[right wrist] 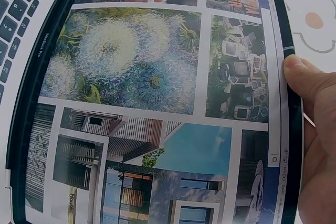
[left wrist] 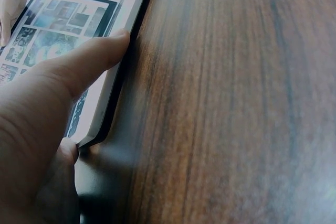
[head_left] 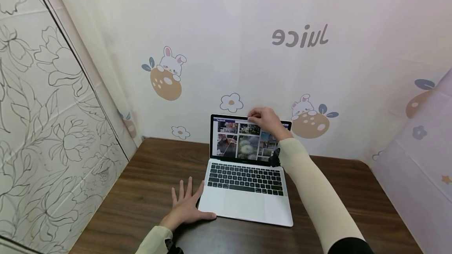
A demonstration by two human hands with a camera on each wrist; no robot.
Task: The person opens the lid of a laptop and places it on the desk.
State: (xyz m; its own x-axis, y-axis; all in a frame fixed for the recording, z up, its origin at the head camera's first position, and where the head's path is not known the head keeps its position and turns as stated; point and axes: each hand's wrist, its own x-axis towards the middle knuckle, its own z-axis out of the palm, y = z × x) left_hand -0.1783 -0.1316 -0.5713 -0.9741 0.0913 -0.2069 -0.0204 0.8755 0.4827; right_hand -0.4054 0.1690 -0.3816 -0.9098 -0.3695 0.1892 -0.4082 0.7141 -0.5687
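A silver laptop (head_left: 243, 205) stands unfolded on the wooden table, its lit screen (head_left: 227, 144) showing a grid of pictures. My right hand (head_left: 267, 121) pinches the top edge of the screen. In the right wrist view the thumb (right wrist: 296, 69) lies over the front of the bezel, with the other fingers partly hidden behind the lid. At the laptop's front left corner is my left hand (head_left: 187, 208), its fingers spread and straight. Its thumb (left wrist: 100, 51) touches the front edge, and the fingers lie along the left side.
The dark brown wooden table (head_left: 141, 191) reaches back to a pale printed curtain (head_left: 219, 50) with rabbits and flowers. Another curtain (head_left: 42, 128), with line-drawn flowers, hangs at the left. A pale cloth (head_left: 416, 160) borders the table's right side.
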